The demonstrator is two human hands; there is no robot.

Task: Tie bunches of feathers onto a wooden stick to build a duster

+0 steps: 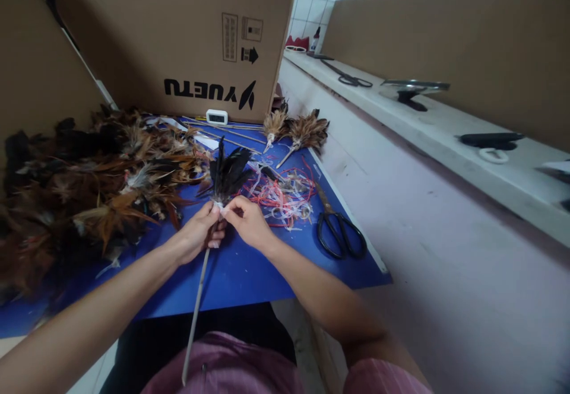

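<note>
My left hand [205, 228] is wrapped round a thin pale stick [196, 311], just below a tuft of black feathers [228, 171] at its top end. The stick slants down toward my lap. White tape or strip [219, 206] circles the feather bases. With thumb and finger pinched, my right hand [244, 219] holds the white strip at the right of the binding. Right of my hands lies a tangle of red and white string scraps [285, 195]. Beyond it are scissors with black handles [341, 234].
A big heap of brown and black feathers [102, 192] covers the left of the blue table [249, 275]. At the back are finished-looking feather bunches [307, 130], thin sticks [240, 142] and a small white digital display [217, 117]. Cardboard [178, 32] stands behind; a ledge [378, 97] runs along the right.
</note>
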